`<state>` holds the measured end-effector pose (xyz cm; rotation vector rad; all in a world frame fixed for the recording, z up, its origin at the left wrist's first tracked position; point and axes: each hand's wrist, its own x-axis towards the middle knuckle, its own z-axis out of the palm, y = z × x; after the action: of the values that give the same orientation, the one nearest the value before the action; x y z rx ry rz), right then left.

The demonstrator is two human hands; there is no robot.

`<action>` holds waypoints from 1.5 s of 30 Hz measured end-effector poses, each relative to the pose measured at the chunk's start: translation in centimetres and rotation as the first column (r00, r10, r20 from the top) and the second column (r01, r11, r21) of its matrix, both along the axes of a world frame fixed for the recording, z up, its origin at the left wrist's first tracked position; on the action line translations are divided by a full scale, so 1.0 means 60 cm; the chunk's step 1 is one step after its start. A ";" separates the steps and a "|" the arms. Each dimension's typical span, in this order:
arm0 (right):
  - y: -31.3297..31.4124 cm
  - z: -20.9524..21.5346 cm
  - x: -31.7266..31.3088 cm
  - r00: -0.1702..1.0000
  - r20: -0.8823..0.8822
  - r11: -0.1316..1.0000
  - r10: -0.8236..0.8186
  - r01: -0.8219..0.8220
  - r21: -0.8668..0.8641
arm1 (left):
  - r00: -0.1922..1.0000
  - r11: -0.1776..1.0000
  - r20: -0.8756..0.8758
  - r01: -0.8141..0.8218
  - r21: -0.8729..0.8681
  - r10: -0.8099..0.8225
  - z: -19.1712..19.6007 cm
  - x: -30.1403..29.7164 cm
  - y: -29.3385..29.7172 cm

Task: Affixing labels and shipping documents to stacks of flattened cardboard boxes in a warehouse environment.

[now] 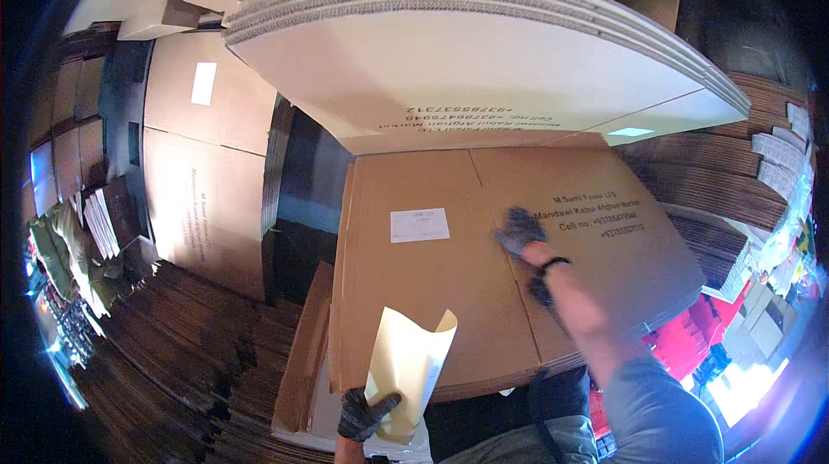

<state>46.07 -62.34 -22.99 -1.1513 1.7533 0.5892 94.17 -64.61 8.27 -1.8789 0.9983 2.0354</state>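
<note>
My left hand (370, 415), in a dark grey glove, grips a curled pale yellow sheet of paper (406, 369) in front of the flat cardboard boxes. My gloved right hand (522, 231) lies over the top flattened carton (484, 308), close to its middle seam, fingers apart and slightly blurred; it holds nothing. On the left half of this carton is a white label (420, 225), and dark print marks its right half. Beyond it, several flattened cartons (518, 66) stand raised and leaning, their fluted edges on top.
More flattened cartons (203, 162) stand to the left, with stacks of brown cardboard (164, 352) below them. Other stacks (708, 153) rise at the right. Red items (686, 334) lie at the lower right. A brown cardboard flap (306, 360) sticks up beside my left hand.
</note>
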 end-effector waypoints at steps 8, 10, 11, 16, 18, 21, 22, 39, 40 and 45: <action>0.072 0.466 0.063 0.810 0.392 0.894 0.437 -0.439 -0.089 | 0.988 0.985 0.065 -0.147 0.094 0.141 0.068 -0.017 -0.030; 0.067 0.505 0.091 0.803 0.396 0.894 0.446 -0.425 -0.146 | 0.990 0.989 0.044 -0.140 0.055 0.138 0.108 -0.055 -0.083; 0.063 0.507 0.096 0.804 0.387 0.891 0.451 -0.430 -0.146 | 0.990 0.990 0.033 -0.135 0.028 0.134 0.135 -0.075 -0.100; 0.057 0.511 0.101 0.791 0.420 0.894 0.444 -0.356 -0.272 | 0.972 0.980 -0.129 -0.199 0.012 0.199 0.228 -0.092 -0.129; 0.064 0.517 0.096 0.816 0.388 0.885 0.428 -0.292 -0.362 | 0.985 0.999 -0.168 -0.029 0.034 0.034 0.250 -0.100 -0.150; 0.069 0.517 0.087 0.833 0.355 0.840 0.424 -0.215 -0.498 | 0.964 0.988 -0.239 0.140 0.069 -0.120 0.272 -0.125 -0.165; 0.061 0.524 0.081 0.846 0.320 0.812 0.427 -0.202 -0.547 | 0.948 0.995 -0.318 0.035 0.089 -0.005 0.274 -0.124 -0.154; -0.249 0.588 0.123 0.303 0.951 0.930 0.063 0.328 -0.166 | 0.326 0.363 -0.167 -0.760 0.539 0.931 0.186 -0.164 -0.126; -0.249 0.581 0.119 0.254 0.967 0.929 0.024 0.351 -0.115 | 0.306 0.322 -0.125 -0.769 0.553 0.944 0.185 -0.169 -0.135; -0.261 0.579 0.106 0.287 0.956 0.921 -0.060 0.385 -0.057 | 0.384 0.380 -0.108 -0.757 0.533 0.917 0.163 -0.150 -0.130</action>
<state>52.42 -78.02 11.77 -1.0353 0.8622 -0.5407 85.16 -72.39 18.08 -1.9452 -0.6494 2.9286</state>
